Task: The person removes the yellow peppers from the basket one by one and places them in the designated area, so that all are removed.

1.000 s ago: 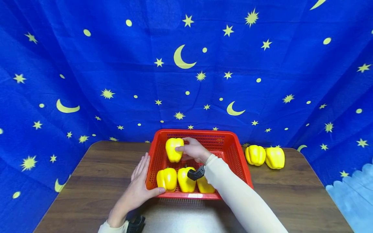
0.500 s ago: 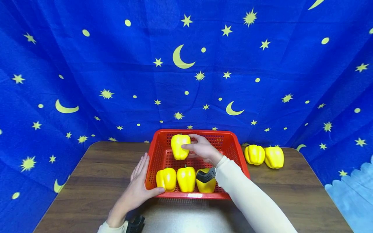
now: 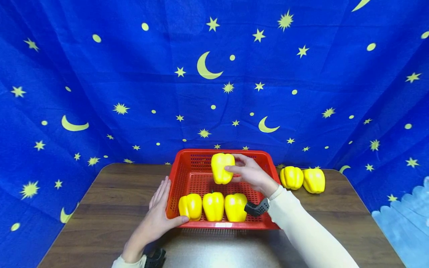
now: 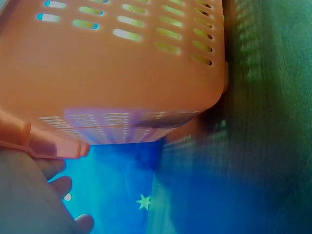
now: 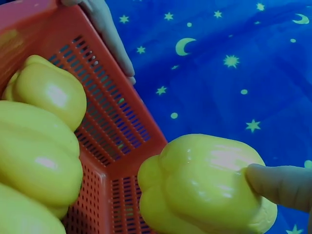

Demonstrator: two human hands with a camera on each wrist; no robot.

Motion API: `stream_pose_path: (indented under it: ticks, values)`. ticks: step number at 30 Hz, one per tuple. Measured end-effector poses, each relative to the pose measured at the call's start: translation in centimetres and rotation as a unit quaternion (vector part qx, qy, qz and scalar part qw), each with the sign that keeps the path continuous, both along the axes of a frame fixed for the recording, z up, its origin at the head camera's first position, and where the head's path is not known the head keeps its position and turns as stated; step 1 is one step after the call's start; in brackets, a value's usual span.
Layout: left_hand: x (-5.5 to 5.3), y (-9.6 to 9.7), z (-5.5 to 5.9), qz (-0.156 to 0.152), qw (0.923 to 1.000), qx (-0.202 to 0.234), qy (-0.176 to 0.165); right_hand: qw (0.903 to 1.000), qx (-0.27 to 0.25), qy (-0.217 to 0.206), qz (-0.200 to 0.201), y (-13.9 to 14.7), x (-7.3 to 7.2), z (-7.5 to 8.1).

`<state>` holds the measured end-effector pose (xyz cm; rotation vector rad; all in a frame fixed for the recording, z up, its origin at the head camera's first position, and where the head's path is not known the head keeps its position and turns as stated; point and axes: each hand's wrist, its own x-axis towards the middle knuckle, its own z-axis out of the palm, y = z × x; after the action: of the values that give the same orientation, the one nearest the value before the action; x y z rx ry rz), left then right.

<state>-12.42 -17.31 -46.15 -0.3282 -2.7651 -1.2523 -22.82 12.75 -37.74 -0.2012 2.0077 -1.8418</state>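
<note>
My right hand (image 3: 251,173) holds a yellow bell pepper (image 3: 222,169) over the back part of a red perforated basket (image 3: 275,175). The thumb (image 5: 280,183) lies on the pepper's side in the right wrist view; the other fingers are mostly hidden there. Three more bell peppers stand in a row along the basket's front wall: a left one (image 3: 190,206), a middle one (image 3: 213,206) and a right one (image 3: 235,207). My left hand (image 3: 155,219) rests at the basket's front left corner, fingers straight along the left side and thumb on the front rim.
On the wooden table (image 3: 110,208), right of the basket, two more yellow bell peppers (image 3: 292,178) lie side by side. A blue cloth (image 3: 167,93) with stars and moons hangs directly behind the table. Light blue fabric (image 3: 409,212) shows at the right.
My right hand has moved to the right with the bell pepper, away from the basket's left side. The front right pepper shows more fully now. My left hand stays in place.
</note>
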Motion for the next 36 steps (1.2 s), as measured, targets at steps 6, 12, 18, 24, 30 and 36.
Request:
stream_pose_path:
  ticks: [6,12,18,24,30,36]
  values:
    - [0.0,0.0,0.1,0.001,0.9999,0.005,-0.011,0.9997,0.014,0.021,-0.006,2.1,0.7,0.3]
    - [0.0,-0.1,-0.1,-0.004,1.0000,0.000,0.009,0.9992,0.010,0.032,-0.021,4.6,1.2,0.4]
    - [-0.1,-0.1,0.0,-0.001,1.0000,-0.003,0.003,0.9987,0.002,0.041,-0.029,7.0,1.8,0.5]
    - [0.0,-0.2,0.0,0.000,1.0000,-0.006,0.007,0.9988,0.000,0.038,-0.030,8.9,2.4,1.0]
    - [0.0,-0.2,-0.1,-0.003,0.9998,-0.004,0.018,0.9981,0.010,0.047,-0.038,10.5,2.8,1.3]
    - [0.0,-0.3,-0.3,-0.003,0.9998,-0.003,0.022,0.9970,-0.003,0.062,-0.047,12.0,3.0,1.4]
